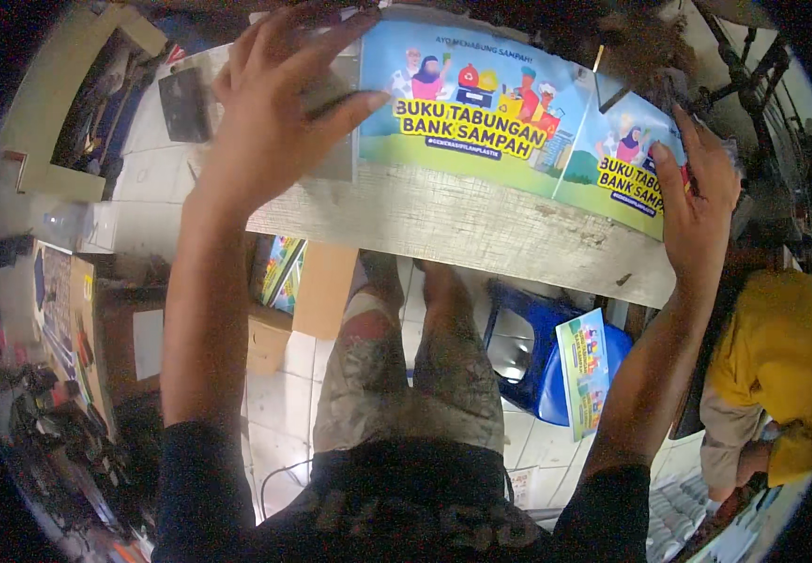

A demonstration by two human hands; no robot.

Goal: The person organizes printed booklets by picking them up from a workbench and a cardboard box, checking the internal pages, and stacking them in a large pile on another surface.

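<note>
Left grip (270, 117) is spread wide, its thumb touching the left edge of the sheet (481, 103) and its long fingers up near the top left corner. Right grip (701, 188) has its thumb on the front of the sheet's right end, and I cannot tell if it is pinching.

Now from the left. A small dark case (185, 105) sits to the left of the left grip. Lower down are bright prints (284, 281), right beside a brown flap (326, 291). Next come the person's legs (364, 375), in pale shorts, below the desk (443, 211).

Between the two grips, the sheet lies on the pale, scratched desk. It is blue and green, and it shows the same cartoon people two times, side by side. Lower and to the right, a bright card (584, 375) is on a blue chair (549, 399). Far right is another person (786, 357), dressed in yellow.
</note>
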